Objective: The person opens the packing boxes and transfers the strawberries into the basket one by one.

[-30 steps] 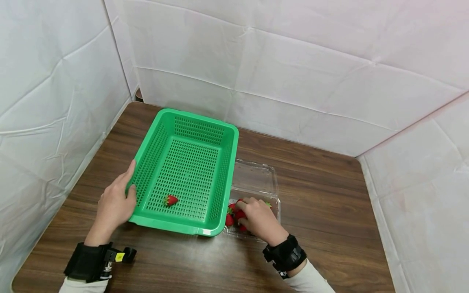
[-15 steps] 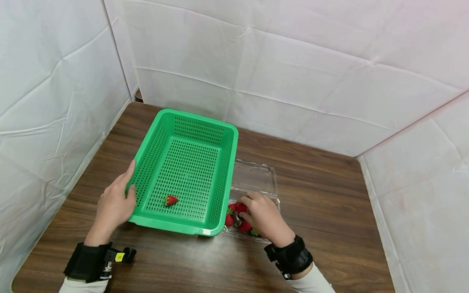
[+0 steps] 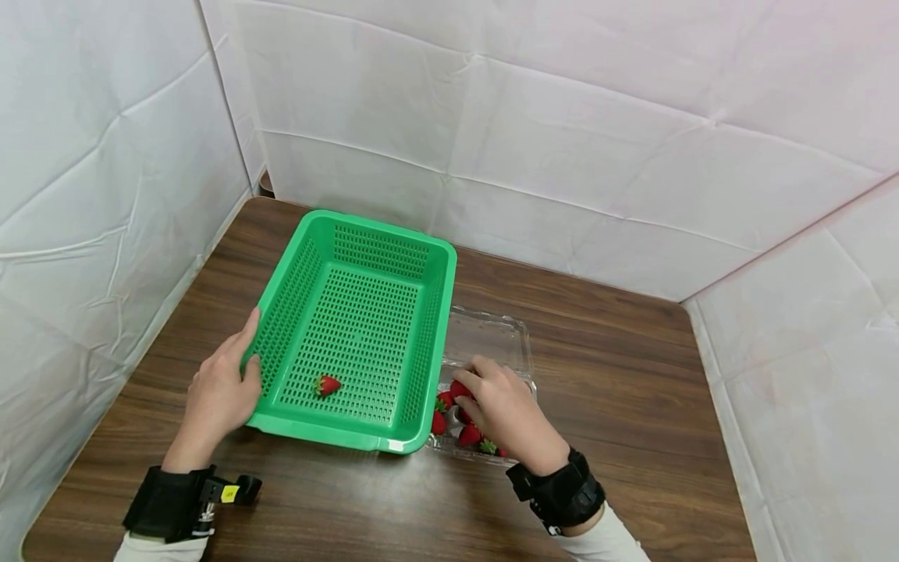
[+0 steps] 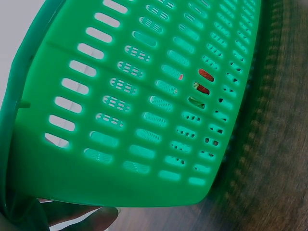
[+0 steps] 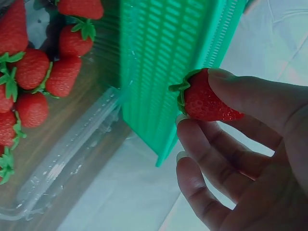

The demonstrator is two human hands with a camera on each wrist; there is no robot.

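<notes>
Right hand (image 3: 507,414) lifts a strawberry (image 5: 206,98) out of the clear punnet (image 3: 492,343) beside the green basket (image 3: 354,328).

The right fingers (image 5: 211,144) pinch the berry between thumb and fingertips, just above the other strawberries (image 5: 33,77) left in the punnet, close to the basket's right wall. The left hand (image 3: 219,390) curls over the basket's left rim, steadying it on the counter (image 3: 618,375); one berry (image 3: 327,384) already lies on the basket floor. To do this well, I judge the pinch should stay light so the fruit is not bruised, and the berry should rise clear of the rim before crossing. Compared with a second ago, the right hand has drawn back and up from the fruit, now with a berry held; the left hand and basket have not moved.
</notes>
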